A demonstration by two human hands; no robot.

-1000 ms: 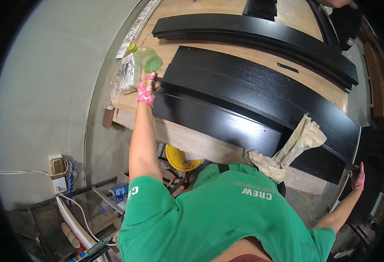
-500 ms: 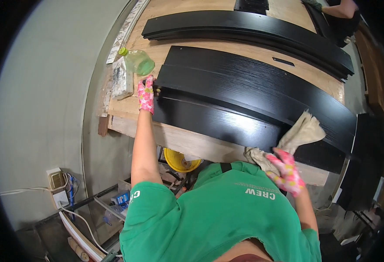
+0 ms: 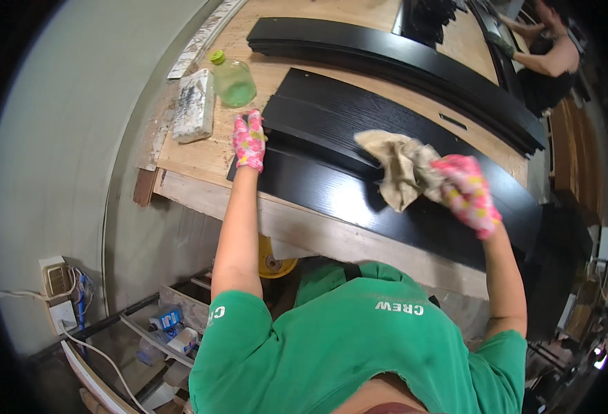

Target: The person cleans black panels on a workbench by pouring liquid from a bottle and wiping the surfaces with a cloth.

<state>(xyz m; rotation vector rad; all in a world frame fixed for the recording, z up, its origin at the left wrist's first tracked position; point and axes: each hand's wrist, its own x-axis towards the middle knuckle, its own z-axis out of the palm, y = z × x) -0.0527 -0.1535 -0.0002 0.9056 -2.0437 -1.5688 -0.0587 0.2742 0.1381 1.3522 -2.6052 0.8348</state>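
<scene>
Several long black wood-grain boards point(image 3: 331, 100) with curved edges lie overlapping on the near part of the wooden worktable. My left hand point(image 3: 249, 141), in a pink floral glove, grips the left end of these boards; part of its grip is hidden. A crumpled beige cloth point(image 3: 404, 165) hangs from my right hand point(image 3: 468, 195), which wears a matching glove and is closed on it. The cloth is over the middle of the boards, its lower corner near the front board. My right hand is blurred by motion.
A green-tinted plastic bottle point(image 3: 234, 84) and a paint-smeared white block point(image 3: 195, 107) stand left of the boards. Farther back lies another stack of black boards point(image 3: 387, 52). A co-worker point(image 3: 552, 62) works at the far right. Below the table edge is a yellow bucket point(image 3: 276, 265).
My right hand has lifted the cloth from near my body up and forward over the boards. The left hand stays at the boards' end. More of the co-worker shows as the view has shifted.
</scene>
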